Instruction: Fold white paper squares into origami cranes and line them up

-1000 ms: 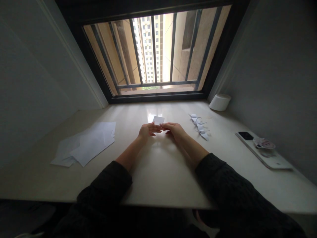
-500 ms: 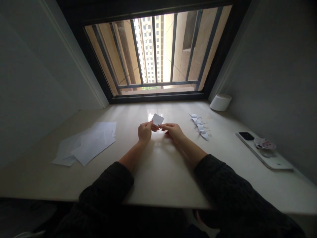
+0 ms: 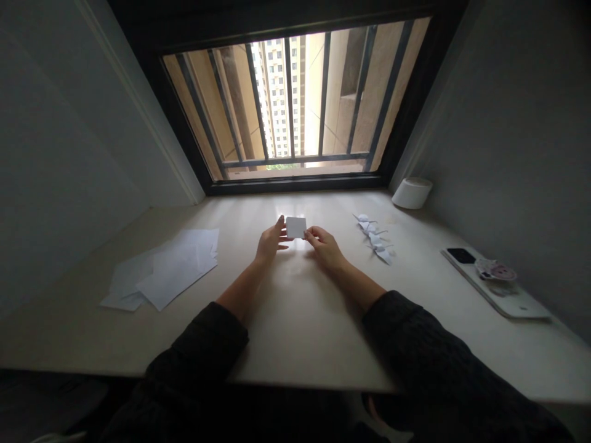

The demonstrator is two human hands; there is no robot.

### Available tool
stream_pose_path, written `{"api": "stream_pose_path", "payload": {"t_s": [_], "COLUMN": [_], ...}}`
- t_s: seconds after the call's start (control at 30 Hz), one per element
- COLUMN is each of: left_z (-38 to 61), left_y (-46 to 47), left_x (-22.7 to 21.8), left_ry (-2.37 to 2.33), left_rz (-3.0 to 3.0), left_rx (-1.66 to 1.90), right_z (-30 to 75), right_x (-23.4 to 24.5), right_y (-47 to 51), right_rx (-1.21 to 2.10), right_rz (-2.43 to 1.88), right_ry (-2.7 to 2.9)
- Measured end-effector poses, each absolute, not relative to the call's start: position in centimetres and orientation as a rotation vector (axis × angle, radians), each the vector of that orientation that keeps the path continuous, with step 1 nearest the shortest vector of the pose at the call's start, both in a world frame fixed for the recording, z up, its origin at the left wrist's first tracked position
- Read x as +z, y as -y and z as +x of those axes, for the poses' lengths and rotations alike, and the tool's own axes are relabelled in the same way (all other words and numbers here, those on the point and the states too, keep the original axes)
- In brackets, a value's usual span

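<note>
A small folded square of white paper [image 3: 296, 227] is held up above the middle of the white sill. My right hand [image 3: 325, 247] pinches its lower right corner between thumb and fingers. At the paper's left edge is my left hand [image 3: 268, 242], thumb raised and fingers spread apart; whether its fingertips touch the paper I cannot tell. To the right of my hands, several folded paper cranes [image 3: 373, 237] lie in a slanting row.
Loose white paper sheets [image 3: 178, 261] overlap on the left of the sill [image 3: 295, 332]. On the right lies a phone [image 3: 496, 286] with a round grip on its back. A white cylindrical object [image 3: 412, 192] stands by the right wall, near the barred window [image 3: 295, 104].
The paper square has turned from a corner-up slant to lying level between my hands. My left hand's fingers have come off their grip and spread, while my right hand now pinches the corner.
</note>
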State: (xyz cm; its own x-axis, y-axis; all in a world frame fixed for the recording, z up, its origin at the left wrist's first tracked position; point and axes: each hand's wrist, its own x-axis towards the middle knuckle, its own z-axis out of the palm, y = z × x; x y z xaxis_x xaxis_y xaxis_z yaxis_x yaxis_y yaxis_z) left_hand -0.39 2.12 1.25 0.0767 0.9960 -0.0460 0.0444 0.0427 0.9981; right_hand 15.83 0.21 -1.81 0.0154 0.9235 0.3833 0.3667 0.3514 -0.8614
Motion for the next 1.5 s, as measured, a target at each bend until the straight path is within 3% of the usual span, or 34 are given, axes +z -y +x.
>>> {"api": "stream_pose_path", "payload": {"t_s": [0.2, 0.7, 0.9, 1.5], "left_z": [-0.3, -0.2, -0.3, 0.0], "left_y": [-1.9, -1.5, -1.9, -1.7], "left_x": [0.6, 0.3, -0.2, 0.2], "left_ry": [-1.187, -1.072, -1.080, -1.094], "left_rz": [1.357, 1.271, 1.132, 1.338], "left_rx": [1.076, 0.997, 1.116, 1.174], "right_z": [16.0, 17.1, 17.1, 17.2], "right_x": [-1.3, -2.6, -1.9, -1.6], "right_y": [0.4, -1.1, -0.9, -0.5], "right_rx": [0.373, 0.676, 0.912, 1.142], "right_rz": [-1.286, -1.246, -0.980, -0.926], "right_ry": [1.807, 1.349, 1.514, 1.418]}}
